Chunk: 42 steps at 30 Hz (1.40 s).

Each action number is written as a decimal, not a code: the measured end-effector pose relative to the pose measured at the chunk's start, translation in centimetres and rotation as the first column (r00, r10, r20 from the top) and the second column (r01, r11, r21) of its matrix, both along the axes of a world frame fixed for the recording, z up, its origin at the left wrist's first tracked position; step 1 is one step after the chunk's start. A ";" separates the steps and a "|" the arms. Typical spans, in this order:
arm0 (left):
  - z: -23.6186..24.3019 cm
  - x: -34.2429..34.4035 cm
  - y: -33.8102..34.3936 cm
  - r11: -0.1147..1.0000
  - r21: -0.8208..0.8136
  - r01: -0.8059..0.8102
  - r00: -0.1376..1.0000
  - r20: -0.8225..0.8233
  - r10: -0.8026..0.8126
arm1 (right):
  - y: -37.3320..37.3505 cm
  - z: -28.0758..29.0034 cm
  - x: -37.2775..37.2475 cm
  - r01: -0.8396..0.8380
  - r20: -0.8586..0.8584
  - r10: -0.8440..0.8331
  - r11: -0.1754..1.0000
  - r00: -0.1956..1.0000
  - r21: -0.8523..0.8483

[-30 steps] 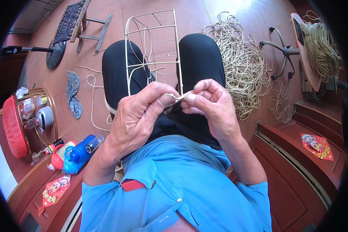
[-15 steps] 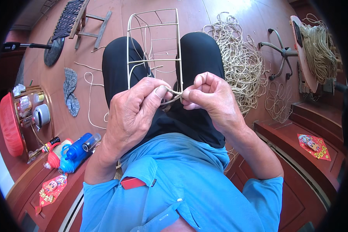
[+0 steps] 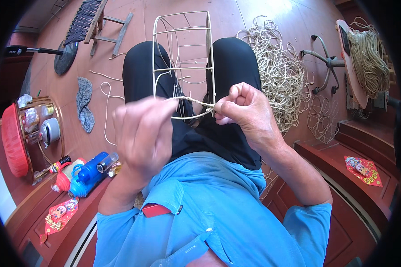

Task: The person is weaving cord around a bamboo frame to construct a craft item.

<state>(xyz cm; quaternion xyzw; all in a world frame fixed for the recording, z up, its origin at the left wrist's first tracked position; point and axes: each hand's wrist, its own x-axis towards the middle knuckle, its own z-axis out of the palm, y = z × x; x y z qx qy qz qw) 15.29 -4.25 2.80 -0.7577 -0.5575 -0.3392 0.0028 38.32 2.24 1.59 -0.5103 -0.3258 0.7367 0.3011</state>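
Pale open frame [image 3: 182,69] is set between the knees [image 3: 234,66], near end just in front of the lap. Twisted pale cord [image 3: 192,100] is strung across that end and bunched at its right corner, where it is pinched by thumb and fingers of the right hand [image 3: 249,109]. Left hand [image 3: 142,129] is blurred at the cord's other end; whether cord is gripped there can't be told. Hands are apart, spanned by the cord. Risks, as judged: twist could be lost if the right pinch slips or tension is dropped; frame could be skewed if cord is pulled hard to one side; a snag is possible if cord is fed from the tangled pile [image 3: 280,66] on the floor, though no link can be confirmed. Writing: yellow characters are printed on the right red card [image 3: 363,170] and left red card [image 3: 61,216]. No brand can be made out on the blue bottle [image 3: 91,169]; pocket tag [image 3: 180,209] is too small to read.
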 end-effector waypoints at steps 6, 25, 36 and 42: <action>-3.9 1.5 -4.9 0.660 -0.611 0.438 0.388 0.790 0.475 | 0.0 -0.7 0.2 -0.019 0.013 0.019 0.999 1.000 0.034; -9.8 3.8 0.5 0.699 0.050 0.713 -0.423 0.827 0.371 | -0.1 -0.6 0.3 -0.013 -0.002 0.013 0.999 1.000 0.032; -9.4 4.3 0.5 0.743 -0.188 0.643 -0.197 0.896 0.397 | -0.2 -0.6 0.3 -0.046 0.022 0.046 0.998 0.999 0.037; -8.8 5.8 0.2 0.770 -0.376 0.516 -0.018 0.894 0.448 | -0.2 0.4 0.0 -0.067 0.028 0.066 0.997 0.997 0.035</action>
